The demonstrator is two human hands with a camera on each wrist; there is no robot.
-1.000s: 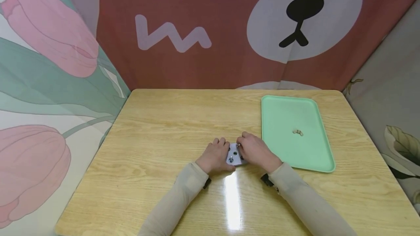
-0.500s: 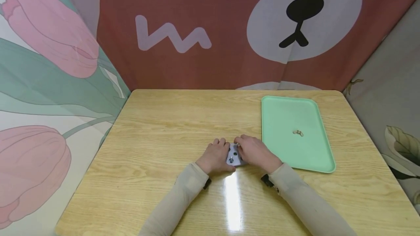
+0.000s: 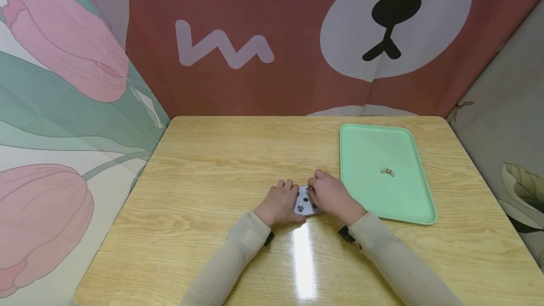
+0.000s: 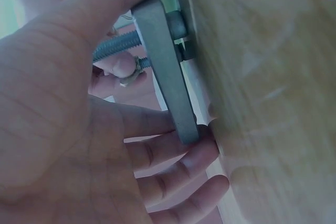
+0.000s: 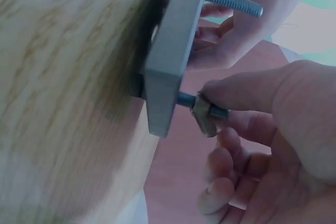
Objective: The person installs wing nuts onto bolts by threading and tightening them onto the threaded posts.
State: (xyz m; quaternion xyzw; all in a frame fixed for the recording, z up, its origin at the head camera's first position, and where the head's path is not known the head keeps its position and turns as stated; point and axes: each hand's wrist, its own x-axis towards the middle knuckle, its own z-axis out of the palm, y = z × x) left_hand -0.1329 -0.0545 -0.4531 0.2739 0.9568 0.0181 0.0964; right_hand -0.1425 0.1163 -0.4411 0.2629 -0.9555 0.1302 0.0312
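A grey metal plate (image 3: 302, 200) with several holes stands low over the table, bolts passing through it. My left hand (image 3: 278, 204) grips its left side, thumb on one edge and fingers at the opposite edge in the left wrist view. With thumb and index finger, my right hand (image 3: 333, 195) pinches a wing nut (image 5: 203, 116) threaded on a thin bolt. That bolt's threaded tip (image 5: 219, 113) pokes out past the nut. A thicker bolt (image 5: 233, 2) rises bare from the plate farther along. Bolt heads (image 4: 176, 24) show on the table side of the plate.
To the right lies a green tray (image 3: 369, 140) with a few small tan pieces (image 3: 387, 172) in it. The wooden table (image 3: 221, 155) ends at a printed cloth backdrop (image 3: 238, 89); more patterned cloth hangs on both sides.
My right fingertips draw in toward the left, then shift back out to the right at the wing nut. The left hand and the plate stay in place.
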